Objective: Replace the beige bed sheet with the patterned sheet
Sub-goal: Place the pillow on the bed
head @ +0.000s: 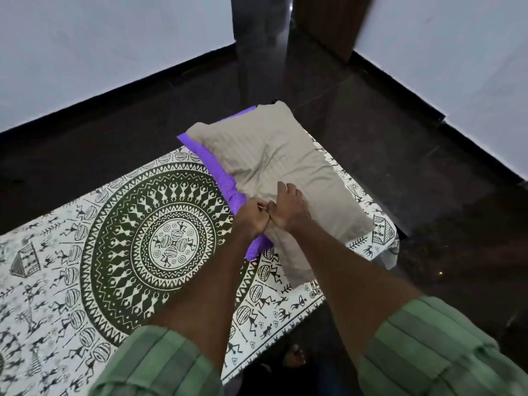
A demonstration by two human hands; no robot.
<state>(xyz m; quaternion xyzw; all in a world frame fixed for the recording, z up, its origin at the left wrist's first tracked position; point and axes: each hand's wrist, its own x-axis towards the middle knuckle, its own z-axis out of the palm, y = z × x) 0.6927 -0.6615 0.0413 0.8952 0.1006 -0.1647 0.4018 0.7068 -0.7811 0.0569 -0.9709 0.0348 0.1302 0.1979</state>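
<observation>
- Far left: pale wall (85, 52) meets dark glossy floor (100, 144) along a black skirting line.
- Patterned sheet (71, 267) lies spread flat over the bed, cream ground with dark green tribal figures, running from the left edge to the bed's right end.
- Large round mandala (165, 241) printed on the sheet, left of the hands.
- Purple dotted pillow (225, 184) shows as a strip along the left edge of the beige cover, resting on the sheet.
- Left hand (253, 217) sits at the near left edge of the cushion; fingers curled tight, pinching the edge where the purple pillow meets the beige fabric. Exactly which layer it grips, I cannot tell.
- Right hand (288, 208) touches the left hand, knuckle to knuckle; thumb side grips the same edge, the other fingers reach forward and press down on the beige fabric.
- Beige pillowcase (280, 164), faintly striped, puffed and creased, lies at the right end of the bed on top of the sheet.
- Both forearms bare, green striped sleeves (428, 347) rolled up near the bottom edge.
- Toes of a bare foot (294, 355) on the floor beside the bed.
- Right: dark wooden post (323, 27), then another pale wall.
</observation>
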